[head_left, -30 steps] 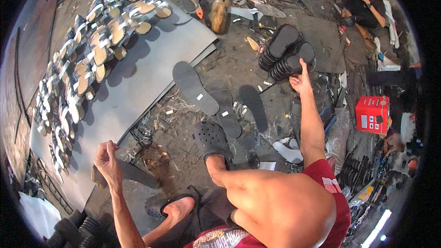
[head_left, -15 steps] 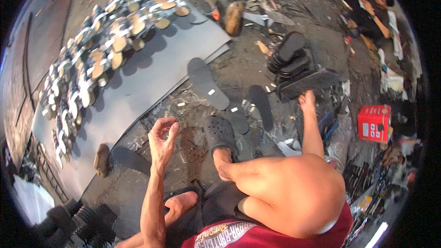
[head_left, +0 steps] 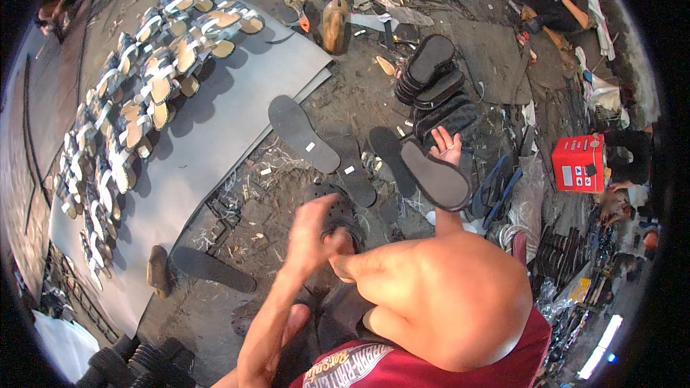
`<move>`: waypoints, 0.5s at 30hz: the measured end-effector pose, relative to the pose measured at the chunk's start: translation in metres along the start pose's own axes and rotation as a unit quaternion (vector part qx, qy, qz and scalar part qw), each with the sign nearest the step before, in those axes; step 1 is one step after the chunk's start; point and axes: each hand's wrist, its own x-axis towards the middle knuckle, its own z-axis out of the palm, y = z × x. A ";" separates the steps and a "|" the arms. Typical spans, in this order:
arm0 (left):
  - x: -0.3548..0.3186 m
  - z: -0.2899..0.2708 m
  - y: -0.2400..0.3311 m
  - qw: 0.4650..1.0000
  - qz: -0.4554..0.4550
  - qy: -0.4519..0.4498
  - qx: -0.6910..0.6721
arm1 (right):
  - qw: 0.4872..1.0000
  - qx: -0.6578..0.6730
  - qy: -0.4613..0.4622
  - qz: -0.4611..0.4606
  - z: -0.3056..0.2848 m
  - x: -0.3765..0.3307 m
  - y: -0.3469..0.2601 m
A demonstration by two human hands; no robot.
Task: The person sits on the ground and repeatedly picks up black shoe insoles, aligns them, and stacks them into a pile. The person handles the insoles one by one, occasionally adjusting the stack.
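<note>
Partly hidden, right hand (head_left: 447,148) grips a black sole (head_left: 435,175).
Left hand (head_left: 310,233) is motion-blurred over the clog (head_left: 338,210); its spread can't be told.

Sandal workshop, finished sandals (head_left: 144,100) in rows, sole stack (head_left: 435,86), scraps on floor

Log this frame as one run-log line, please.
left hand: raised, blurred, empty as far as visible | right hand: holding black sole | sole stack behind | finished sandals on grey sheet
</note>
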 end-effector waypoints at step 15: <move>0.100 0.145 0.006 0.947 0.269 -0.146 0.099 | 0.856 -0.345 0.266 -0.277 0.048 0.003 0.019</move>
